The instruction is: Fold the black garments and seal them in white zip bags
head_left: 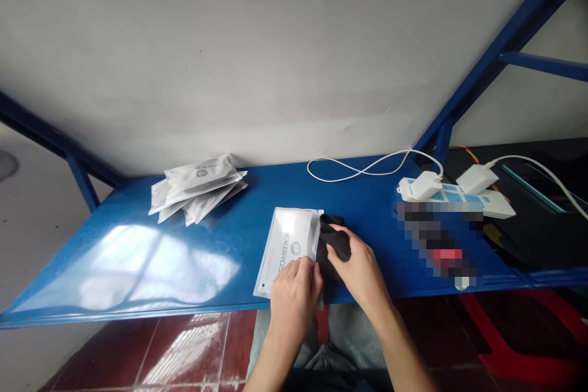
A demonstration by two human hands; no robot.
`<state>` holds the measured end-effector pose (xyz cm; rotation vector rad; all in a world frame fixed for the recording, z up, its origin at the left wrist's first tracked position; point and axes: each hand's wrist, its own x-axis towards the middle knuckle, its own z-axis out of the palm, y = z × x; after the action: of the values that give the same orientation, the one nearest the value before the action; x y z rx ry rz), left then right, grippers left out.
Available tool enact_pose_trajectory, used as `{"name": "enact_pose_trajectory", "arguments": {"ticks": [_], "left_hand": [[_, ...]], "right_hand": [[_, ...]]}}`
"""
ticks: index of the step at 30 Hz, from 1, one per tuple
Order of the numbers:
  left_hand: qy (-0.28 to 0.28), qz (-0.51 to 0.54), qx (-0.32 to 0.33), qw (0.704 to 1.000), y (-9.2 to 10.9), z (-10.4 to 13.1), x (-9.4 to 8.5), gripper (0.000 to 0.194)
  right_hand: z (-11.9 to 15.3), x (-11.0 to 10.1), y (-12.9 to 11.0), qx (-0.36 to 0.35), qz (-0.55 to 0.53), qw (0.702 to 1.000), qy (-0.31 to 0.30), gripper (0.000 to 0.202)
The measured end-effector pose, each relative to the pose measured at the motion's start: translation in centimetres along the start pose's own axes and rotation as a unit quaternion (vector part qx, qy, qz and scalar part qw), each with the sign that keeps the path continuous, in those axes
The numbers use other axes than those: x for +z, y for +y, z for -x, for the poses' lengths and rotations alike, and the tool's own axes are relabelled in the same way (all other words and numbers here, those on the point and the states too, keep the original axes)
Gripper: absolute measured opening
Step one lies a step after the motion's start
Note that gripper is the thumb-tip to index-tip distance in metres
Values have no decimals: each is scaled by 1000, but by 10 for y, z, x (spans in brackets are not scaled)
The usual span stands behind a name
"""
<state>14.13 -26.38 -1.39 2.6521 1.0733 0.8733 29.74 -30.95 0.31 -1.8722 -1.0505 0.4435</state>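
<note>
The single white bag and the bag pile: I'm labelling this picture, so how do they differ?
The single bag lies near the table's front edge, while the bag pile sits farther back by the wall. The left hand grips the single bag; no hand touches the bag pile. Both look whitish with dark print.

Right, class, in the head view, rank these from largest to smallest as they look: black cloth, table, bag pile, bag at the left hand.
1. Table
2. Bag pile and bag at the left hand: too alike to rank
3. Black cloth, partly hidden by the right hand
</note>
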Motion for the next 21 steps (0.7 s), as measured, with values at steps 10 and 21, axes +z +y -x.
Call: {"name": "enact_pose_trajectory", "arguments": {"ticks": [10, 21], "left_hand": [[0, 9, 11, 1000, 10, -3, -1, 21], [40, 6, 80, 996, 5, -9, 3, 22]], "right_hand": [[0, 4, 3, 76, -142, 986, -43, 54], [-14, -3, 2, 111, -264, 933, -218, 46]]}}
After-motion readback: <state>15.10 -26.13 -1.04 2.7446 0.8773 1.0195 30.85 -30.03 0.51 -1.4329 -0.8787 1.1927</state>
